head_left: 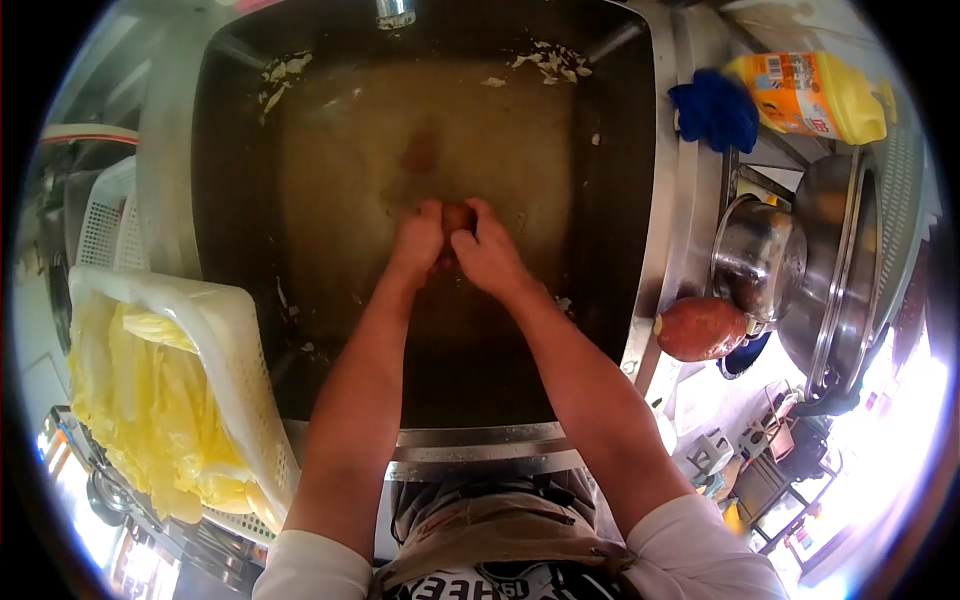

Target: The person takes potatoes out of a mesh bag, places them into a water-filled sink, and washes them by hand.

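In a steel sink (666,200) of murky water (335,260), your left hand (418,242) and right hand (489,255) grasp a reddish-brown tuber (458,217) between them, probably a sweet potato.

The piece sits near mid-basin, partly covered by your fingers; a wet skin could make it slip, and the cloudy water would hide it, as it blurs a reddish shape (420,152) farther ahead. Pale scraps (553,62) in the far corners could cling to it. Open water surrounds your hands up to the walls; a faucet (395,14) juts over the far edge. On your left, a white basket (247,330) of what look like cabbage leaves (140,390) crowds the rim, exposed to a swinging elbow; on your right, a large sweet potato (702,329) beside a steel pot (760,255) could roll if bumped.
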A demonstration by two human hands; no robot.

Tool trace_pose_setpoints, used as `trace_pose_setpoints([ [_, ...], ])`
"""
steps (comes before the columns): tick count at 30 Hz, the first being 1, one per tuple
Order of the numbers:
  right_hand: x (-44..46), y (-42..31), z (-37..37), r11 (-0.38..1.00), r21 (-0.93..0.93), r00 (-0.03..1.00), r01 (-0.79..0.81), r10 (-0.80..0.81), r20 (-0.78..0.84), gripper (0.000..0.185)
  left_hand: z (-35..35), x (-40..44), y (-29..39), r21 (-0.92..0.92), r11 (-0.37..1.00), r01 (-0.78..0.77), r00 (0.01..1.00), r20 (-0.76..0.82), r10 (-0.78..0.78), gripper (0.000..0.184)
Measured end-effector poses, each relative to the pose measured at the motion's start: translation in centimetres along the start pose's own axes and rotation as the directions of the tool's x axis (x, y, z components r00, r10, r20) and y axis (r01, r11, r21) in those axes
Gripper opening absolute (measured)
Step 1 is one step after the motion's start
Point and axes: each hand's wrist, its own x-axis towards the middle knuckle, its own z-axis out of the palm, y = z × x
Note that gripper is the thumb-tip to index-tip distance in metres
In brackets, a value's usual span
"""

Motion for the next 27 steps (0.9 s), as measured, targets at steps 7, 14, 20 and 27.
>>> trace_pose_setpoints([
  [7,-0.2,0.2,-0.4,0.869,0.491,0.99,-0.054,-0.019,0.143,0.05,-2.7,3.1,-1.6,-0.206,0.963,0.173,0.952,0.285,-0.109,0.035],
  [14,3.0,3.3,1.1,0.913,0.396,0.988,0.098,-0.041,-0.149,0.037,1.5,-2.5,1.3,-0.006,0.995,0.103,0.979,0.177,-0.1,0.045],
  [20,3.8,3.1,0.7,0.759,0.651,0.986,-0.015,0.119,-0.116,0.027,-0.2,-1.6,0.4,-0.146,0.971,0.189,0.881,0.462,-0.102,0.049],
  [27,2.9,2.6,0.6,0.753,0.658,0.988,0.025,0.083,-0.132,0.024,-0.6,-0.3,-1.9,-0.252,0.959,0.127,0.871,0.492,0.014,0.031],
])
